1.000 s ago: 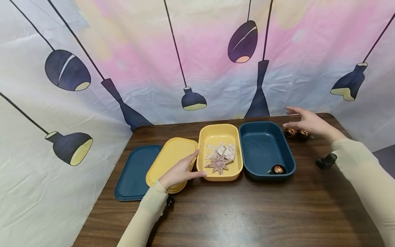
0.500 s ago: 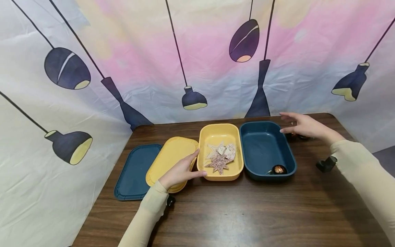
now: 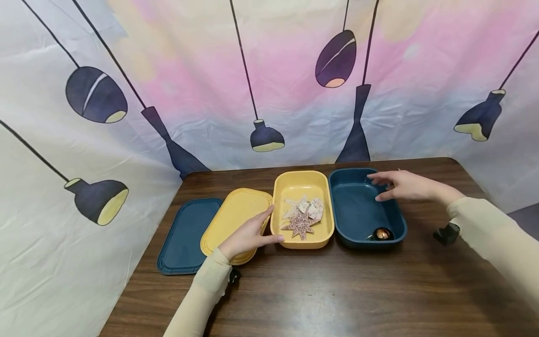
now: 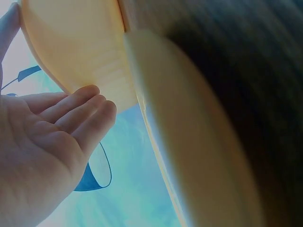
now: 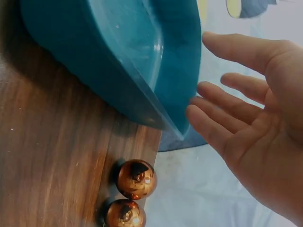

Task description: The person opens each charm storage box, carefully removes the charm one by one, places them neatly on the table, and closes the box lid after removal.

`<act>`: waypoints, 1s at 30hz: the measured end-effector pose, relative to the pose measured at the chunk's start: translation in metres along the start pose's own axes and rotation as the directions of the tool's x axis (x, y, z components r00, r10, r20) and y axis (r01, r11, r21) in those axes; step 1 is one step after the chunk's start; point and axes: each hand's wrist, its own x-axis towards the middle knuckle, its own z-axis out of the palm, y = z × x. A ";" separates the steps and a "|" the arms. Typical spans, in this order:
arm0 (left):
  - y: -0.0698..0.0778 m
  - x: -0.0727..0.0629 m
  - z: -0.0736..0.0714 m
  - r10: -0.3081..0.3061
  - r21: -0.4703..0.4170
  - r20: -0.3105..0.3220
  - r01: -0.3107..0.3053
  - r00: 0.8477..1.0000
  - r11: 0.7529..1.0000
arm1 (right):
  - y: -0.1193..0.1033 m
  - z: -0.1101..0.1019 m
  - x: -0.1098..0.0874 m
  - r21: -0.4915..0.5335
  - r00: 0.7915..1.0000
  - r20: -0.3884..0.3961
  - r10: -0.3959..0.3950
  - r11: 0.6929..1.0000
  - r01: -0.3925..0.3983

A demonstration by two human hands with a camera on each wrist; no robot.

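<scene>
My left hand (image 3: 248, 238) rests against the left side of the yellow box (image 3: 300, 180), fingers extended and the thumb at its near corner. In that box lie a glittery pink star (image 3: 301, 225) and paler ornaments (image 3: 315, 208). My right hand (image 3: 406, 185) hovers over the right rim of the dark blue box (image 3: 355, 201), fingers spread and nothing held. One copper bauble (image 3: 383, 234) sits in the blue box's near right corner. Two more copper baubles, an upper one (image 5: 137, 179) and a lower one (image 5: 125, 214), lie on the table in the right wrist view; the head view hides them behind my right hand.
A yellow lid (image 3: 231, 220) overlaps a dark blue lid (image 3: 185, 238) on the left of the brown wooden table (image 3: 311, 290). Behind the table hangs a cloth (image 3: 202, 70) printed with lamps. The two boxes stand side by side.
My right hand has moved left and nearer, from above the baubles on the table to above the blue box's rim. The left hand stays at the yellow box.
</scene>
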 end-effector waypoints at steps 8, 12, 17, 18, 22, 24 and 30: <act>-0.002 0.000 0.001 0.005 -0.008 0.002 -0.005 1.000 1.000 | -0.005 0.009 -0.003 -0.001 0.990 0.139 -0.020 1.000 0.021; -0.003 0.001 0.001 0.006 -0.009 0.001 -0.006 1.000 1.000 | -0.006 0.011 -0.002 0.013 0.980 0.196 -0.021 1.000 0.019; -0.005 0.001 0.001 0.001 -0.014 0.000 -0.001 1.000 1.000 | -0.010 0.016 -0.001 0.044 0.961 0.275 -0.033 0.999 0.022; -0.005 0.001 0.001 0.000 -0.015 -0.001 0.000 1.000 1.000 | -0.012 0.018 -0.001 0.044 0.957 0.288 -0.030 0.999 0.019; -0.004 0.001 0.000 -0.001 -0.017 -0.005 0.001 1.000 1.000 | -0.015 0.020 -0.001 0.041 0.940 0.339 -0.018 0.999 0.004; -0.004 0.001 0.000 0.002 -0.017 -0.005 -0.003 1.000 1.000 | -0.016 0.021 -0.001 0.036 0.932 0.362 -0.009 0.999 -0.004; -0.003 0.000 0.001 0.004 -0.012 -0.003 -0.004 1.000 1.000 | -0.019 0.022 0.000 0.040 0.904 0.428 0.011 0.999 -0.031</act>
